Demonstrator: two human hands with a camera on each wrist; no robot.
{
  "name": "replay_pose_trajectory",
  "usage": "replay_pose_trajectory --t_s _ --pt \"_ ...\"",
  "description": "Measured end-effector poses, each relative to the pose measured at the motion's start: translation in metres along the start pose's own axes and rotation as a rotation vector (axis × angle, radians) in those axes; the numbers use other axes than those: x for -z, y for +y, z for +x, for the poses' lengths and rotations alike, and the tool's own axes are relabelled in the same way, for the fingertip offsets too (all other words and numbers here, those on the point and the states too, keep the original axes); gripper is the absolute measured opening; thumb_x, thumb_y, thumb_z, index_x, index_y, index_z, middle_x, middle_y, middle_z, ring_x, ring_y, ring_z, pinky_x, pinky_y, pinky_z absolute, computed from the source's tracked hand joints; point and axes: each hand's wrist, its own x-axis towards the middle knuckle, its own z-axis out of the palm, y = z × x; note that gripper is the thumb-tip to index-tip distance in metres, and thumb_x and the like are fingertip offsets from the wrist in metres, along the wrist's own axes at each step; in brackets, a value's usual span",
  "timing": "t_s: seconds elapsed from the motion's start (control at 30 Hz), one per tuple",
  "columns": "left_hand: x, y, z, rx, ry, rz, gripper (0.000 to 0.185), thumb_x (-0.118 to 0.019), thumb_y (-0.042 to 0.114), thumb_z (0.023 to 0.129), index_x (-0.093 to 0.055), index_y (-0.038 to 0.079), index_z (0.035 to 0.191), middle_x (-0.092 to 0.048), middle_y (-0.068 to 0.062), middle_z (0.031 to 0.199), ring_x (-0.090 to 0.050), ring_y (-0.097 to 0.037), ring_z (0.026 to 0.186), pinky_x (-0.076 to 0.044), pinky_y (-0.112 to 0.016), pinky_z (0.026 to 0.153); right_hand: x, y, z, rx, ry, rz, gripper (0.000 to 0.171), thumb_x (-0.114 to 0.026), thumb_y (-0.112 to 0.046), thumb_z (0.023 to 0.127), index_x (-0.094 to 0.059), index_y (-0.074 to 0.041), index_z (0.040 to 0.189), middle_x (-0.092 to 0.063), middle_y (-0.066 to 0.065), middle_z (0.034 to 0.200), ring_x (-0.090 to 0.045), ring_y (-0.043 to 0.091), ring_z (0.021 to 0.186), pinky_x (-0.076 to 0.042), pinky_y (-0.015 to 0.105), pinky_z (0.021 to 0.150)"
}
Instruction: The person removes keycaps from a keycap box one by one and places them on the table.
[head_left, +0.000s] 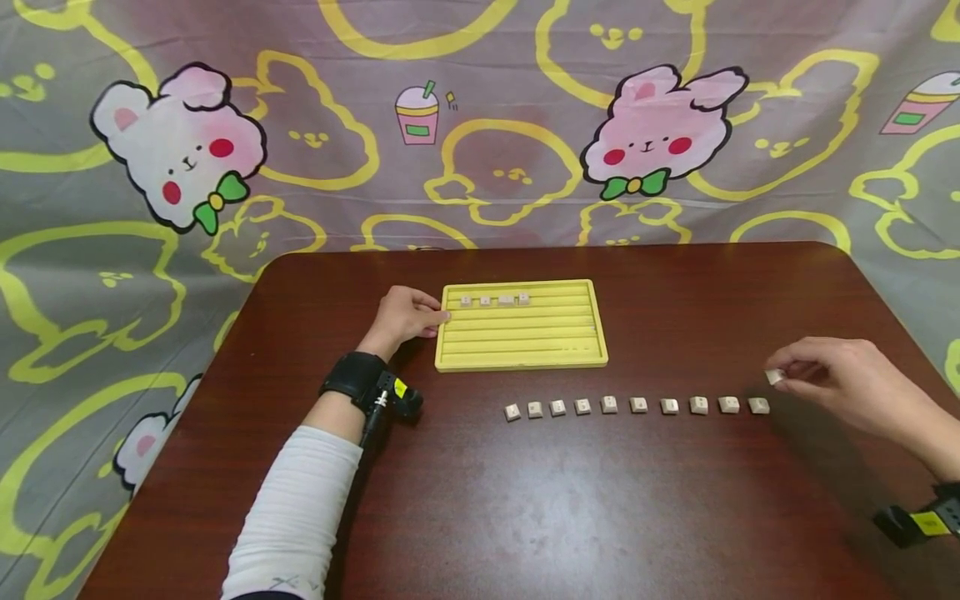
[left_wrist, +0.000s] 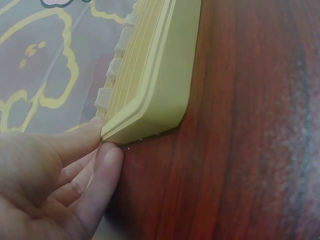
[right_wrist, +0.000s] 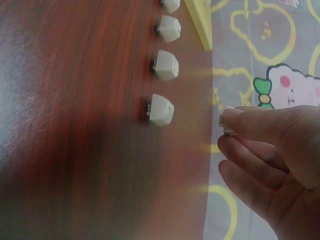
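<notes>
Right hand: the right hand [head_left: 840, 379] hovers just above the table at about 3 o'clock from the scene's middle, fingers curled together, pinching a small white keycap [head_left: 775, 377] between thumb and forefinger; the right wrist view shows that held keycap [right_wrist: 227, 121] lifted off the wood.

Keycap row: ten loose white keycaps [head_left: 637, 406] lie in a line across the near middle of the table, running from 9 o'clock to 3 o'clock; the row's right-end keycap [head_left: 758, 406] sits just below and left of the pinched one, not touching it.

Left hand: the left hand [head_left: 405, 315] rests on the table at 9 o'clock of the tray; its fingertips [left_wrist: 107, 150] press against the tray's left edge at the near corner, fingers mostly straight and holding nothing.

Tray: a yellow grooved tray [head_left: 525, 350] lies flat, at 12 o'clock from the row and well apart from it.

Seated keycaps: four white keycaps [head_left: 495, 299] stand in the tray's farthest groove, toward its left end.

Table: dark red-brown wooden table [head_left: 525, 500].

Backdrop: a grey cloth with cartoon rabbits [head_left: 652, 133] hangs at 12 o'clock behind the table.
</notes>
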Motion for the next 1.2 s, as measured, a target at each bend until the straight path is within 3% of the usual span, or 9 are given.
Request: replay_pose_trajectory --t_s 0.4,1.2 --pt "0.001 0.002 -0.001 0.001 -0.008 -0.008 0.034 -0.076 0.015 0.088 -0.068 -0.005 0.115 -0.073 -0.023 0.104 -0.068 -0.008 0.064 -0.062 -0.025 0.064 -0.005 0.011 -0.013 -0.072 -0.056 -0.003 0.022 -0.084 -0.007 0.074 -0.074 -0.015 0.091 -0.072 -0.006 0.085 -0.055 -0.009 0.069 -0.051 0.019 0.056" --pt "0.0 0.0 0.0 -0.002 -0.003 -0.008 0.035 -0.075 0.014 0.088 -0.067 -0.006 0.116 -0.073 -0.022 0.103 -0.068 -0.009 0.065 -0.062 -0.024 0.063 -0.022 0.024 -0.023 -0.068 -0.071 0.031 0.022 -0.085 -0.009 0.072 -0.073 -0.019 0.088 -0.071 -0.008 0.084 -0.051 -0.014 0.071 -0.05 0.02 0.055"
